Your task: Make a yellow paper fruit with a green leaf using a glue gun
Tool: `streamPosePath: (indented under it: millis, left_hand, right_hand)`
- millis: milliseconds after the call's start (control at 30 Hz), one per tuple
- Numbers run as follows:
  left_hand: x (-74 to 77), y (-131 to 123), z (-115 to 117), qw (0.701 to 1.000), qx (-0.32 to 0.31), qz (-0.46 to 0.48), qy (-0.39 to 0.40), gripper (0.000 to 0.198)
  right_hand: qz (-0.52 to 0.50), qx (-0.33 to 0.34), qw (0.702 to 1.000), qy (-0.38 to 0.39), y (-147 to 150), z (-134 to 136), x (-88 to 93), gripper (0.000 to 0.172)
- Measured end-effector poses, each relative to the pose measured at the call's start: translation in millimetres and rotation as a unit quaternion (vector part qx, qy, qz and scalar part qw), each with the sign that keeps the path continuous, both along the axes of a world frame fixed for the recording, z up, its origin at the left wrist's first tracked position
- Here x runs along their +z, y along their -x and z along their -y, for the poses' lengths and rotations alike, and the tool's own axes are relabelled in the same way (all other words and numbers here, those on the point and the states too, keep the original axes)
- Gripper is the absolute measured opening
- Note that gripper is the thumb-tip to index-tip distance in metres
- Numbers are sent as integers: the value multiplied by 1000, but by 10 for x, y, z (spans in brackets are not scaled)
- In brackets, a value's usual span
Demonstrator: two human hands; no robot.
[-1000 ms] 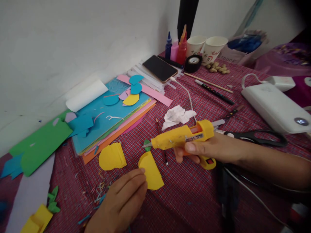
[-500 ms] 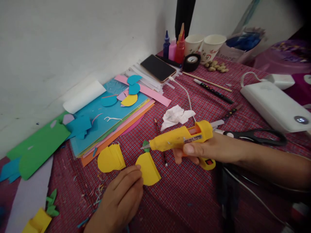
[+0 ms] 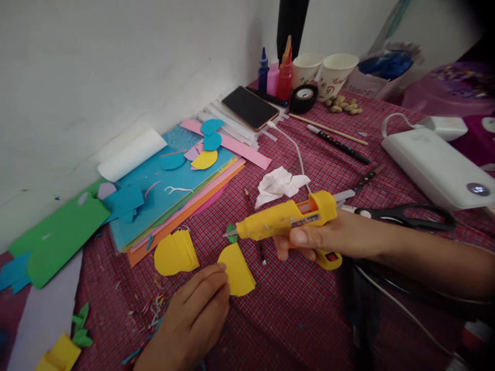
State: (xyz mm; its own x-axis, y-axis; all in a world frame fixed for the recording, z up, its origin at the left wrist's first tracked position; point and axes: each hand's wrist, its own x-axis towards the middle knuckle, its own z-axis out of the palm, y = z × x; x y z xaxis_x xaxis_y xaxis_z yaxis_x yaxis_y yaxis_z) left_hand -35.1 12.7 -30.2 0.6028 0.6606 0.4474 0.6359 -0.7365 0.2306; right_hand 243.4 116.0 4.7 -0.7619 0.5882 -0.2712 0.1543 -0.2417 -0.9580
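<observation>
In my right hand (image 3: 309, 245) is a yellow glue gun (image 3: 270, 221), its fingers wrapped round the handle. The metal nozzle points left, just above a small green paper leaf (image 3: 232, 234). My left hand (image 3: 197, 304) has its fingers together, with the fingertips at the left edge of a yellow half-round paper piece (image 3: 238, 273); the thumb is hidden. Left of that piece lies a fanned stack of yellow paper pieces (image 3: 176, 252) of similar shape. A thin pencil (image 3: 249, 201) lies behind the glue gun, partly covered by it.
Coloured sheets (image 3: 154, 206) with paper scraps lie at the wall. Crumpled tissue (image 3: 280, 184), black-handled scissors (image 3: 410, 216) and a white power bank (image 3: 436, 165) surround the right hand. Farther back are a phone (image 3: 250, 107), tape (image 3: 303, 98) and paper cups (image 3: 336, 74). A cable crosses the cloth.
Hardly anything differs. The view has shifted very slightly; both hands and the glue gun keep nearly the same places, and the yellow piece stays at my left fingertips.
</observation>
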Motion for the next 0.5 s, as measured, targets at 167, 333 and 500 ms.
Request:
streamPosePath:
  millis: [167, 333, 500]
  left_hand:
    - [-33, 15, 3, 1000, -3, 6, 1, 18]
    - [-17, 9, -8, 1000, -1, -5, 14, 17]
    - [-13, 3, -28, 1000, -4, -5, 9, 17]
  right_hand:
    - [-1, -2, 1000, -6, 3, -5, -18, 57]
    - [8, -5, 1000, -7, 2, 2, -19, 60]
    - [-5, -8, 1000, -19, -5, 2, -22, 57]
